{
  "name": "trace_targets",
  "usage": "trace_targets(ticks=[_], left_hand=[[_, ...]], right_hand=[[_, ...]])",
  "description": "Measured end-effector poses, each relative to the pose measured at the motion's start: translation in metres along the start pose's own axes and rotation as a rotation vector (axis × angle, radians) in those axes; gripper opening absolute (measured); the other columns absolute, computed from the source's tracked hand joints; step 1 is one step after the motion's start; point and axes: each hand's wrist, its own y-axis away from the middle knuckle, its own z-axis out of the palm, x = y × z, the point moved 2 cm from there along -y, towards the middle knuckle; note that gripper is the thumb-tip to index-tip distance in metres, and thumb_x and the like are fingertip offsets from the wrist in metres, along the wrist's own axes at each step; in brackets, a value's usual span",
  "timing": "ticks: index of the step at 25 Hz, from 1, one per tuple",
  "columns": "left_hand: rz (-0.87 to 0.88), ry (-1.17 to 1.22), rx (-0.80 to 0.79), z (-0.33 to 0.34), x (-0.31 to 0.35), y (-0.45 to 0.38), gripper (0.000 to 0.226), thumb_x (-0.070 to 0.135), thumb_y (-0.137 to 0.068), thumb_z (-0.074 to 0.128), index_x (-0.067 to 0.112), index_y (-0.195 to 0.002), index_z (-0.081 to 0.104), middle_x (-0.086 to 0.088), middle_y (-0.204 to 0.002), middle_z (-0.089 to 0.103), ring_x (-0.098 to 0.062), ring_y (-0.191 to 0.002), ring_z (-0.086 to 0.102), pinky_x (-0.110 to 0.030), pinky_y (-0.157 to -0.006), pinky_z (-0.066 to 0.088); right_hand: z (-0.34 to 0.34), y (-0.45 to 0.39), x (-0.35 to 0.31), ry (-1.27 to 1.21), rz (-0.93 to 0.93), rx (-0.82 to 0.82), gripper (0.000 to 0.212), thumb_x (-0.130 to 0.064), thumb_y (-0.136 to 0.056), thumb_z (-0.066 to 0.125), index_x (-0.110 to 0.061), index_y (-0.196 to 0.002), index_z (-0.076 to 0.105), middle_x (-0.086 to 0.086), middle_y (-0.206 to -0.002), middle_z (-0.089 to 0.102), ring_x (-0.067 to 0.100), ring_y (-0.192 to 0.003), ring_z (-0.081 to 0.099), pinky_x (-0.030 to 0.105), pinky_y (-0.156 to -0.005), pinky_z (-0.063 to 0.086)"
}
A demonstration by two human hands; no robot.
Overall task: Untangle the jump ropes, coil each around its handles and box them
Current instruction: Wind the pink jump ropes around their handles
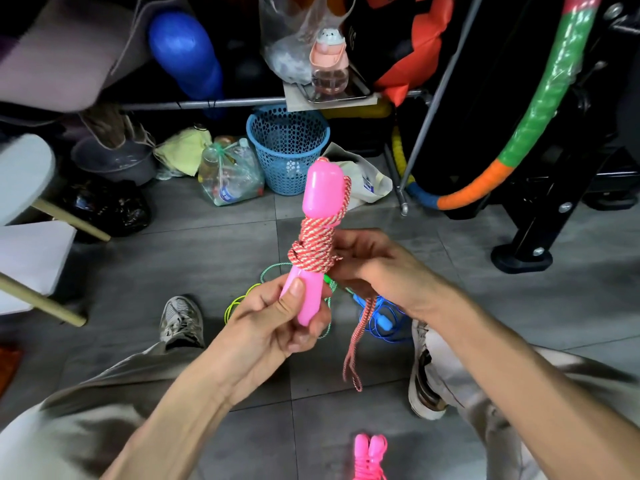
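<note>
Both hands on pink handles [320, 216], left fingers [294, 299] below rope coil [313, 249]

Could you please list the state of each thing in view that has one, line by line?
Pink handles: upright, gripped at the lower end by the left hand.
Red-and-white rope: partly coiled round the handles, a loop still hanging loose.
Right hand: pinching the rope beside the coil.
Blue rope: loose on the floor.
Green rope: loose on the floor.
Blue basket: upright.

Glossy plastic handle [322, 188], seemingly braided rope [313, 249]
</note>
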Motion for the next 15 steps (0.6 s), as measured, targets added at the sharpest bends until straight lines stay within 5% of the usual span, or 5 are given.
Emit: trace_targets(ticks=[5, 8, 11, 13, 15], left_hand=[[0.0, 0.019, -0.036, 0.001, 0.001, -0.004, 0.035, 0.032, -0.082, 0.073, 0.005, -0.1, 0.059, -0.007, -0.072, 0.053, -0.016, -0.06, 0.036, -0.021, -0.051, 0.032], [0.024, -0.008, -0.017, 0.0, 0.002, -0.004, 0.041, 0.032, -0.082, 0.073, 0.001, -0.103, 0.058, -0.007, -0.07, 0.052, -0.016, -0.059, 0.035, -0.022, -0.05, 0.029], [0.014, -0.067, 0.146, -0.005, -0.001, -0.006, 0.044, 0.03, -0.085, 0.068, -0.005, -0.106, 0.052, -0.005, -0.067, 0.053, -0.015, -0.056, 0.037, -0.02, -0.048, 0.03], [0.009, -0.252, 0.288, -0.011, 0.001, -0.009, 0.032, 0.028, -0.088, 0.058, -0.002, -0.098, 0.057, -0.004, -0.066, 0.054, -0.014, -0.054, 0.038, -0.021, -0.048, 0.032], [0.058, -0.696, 0.39, -0.016, 0.001, -0.011, 0.021, 0.028, -0.093, 0.055, 0.009, -0.086, 0.06, -0.002, -0.067, 0.057, -0.013, -0.054, 0.044, -0.024, -0.05, 0.036]], right_hand=[[0.002, 0.001, 0.005, 0.236, -0.032, 0.085, 0.025, -0.008, -0.095, 0.056, -0.029, -0.088, 0.069, -0.012, -0.064, 0.061, 0.008, -0.054, 0.048, 0.022, -0.048, 0.04], [0.006, 0.0, 0.009, 0.191, -0.004, 0.026, 0.018, -0.025, -0.09, 0.057, -0.023, -0.076, 0.067, 0.0, -0.067, 0.059, 0.015, -0.06, 0.049, 0.03, -0.057, 0.04], [0.007, -0.002, 0.012, 0.254, 0.061, 0.005, 0.027, -0.022, -0.098, 0.053, -0.011, -0.074, 0.058, -0.004, -0.053, 0.045, 0.008, -0.048, 0.038, 0.023, -0.048, 0.032], [0.005, -0.002, 0.012, 0.347, 0.095, 0.006, 0.026, -0.022, -0.102, 0.047, -0.012, -0.081, 0.06, -0.011, -0.051, 0.038, 0.008, -0.048, 0.03, 0.024, -0.047, 0.026], [0.005, -0.002, 0.013, 0.484, 0.118, 0.031, 0.027, -0.029, -0.1, 0.047, -0.014, -0.082, 0.061, -0.007, -0.056, 0.039, 0.013, -0.054, 0.031, 0.033, -0.051, 0.026]])
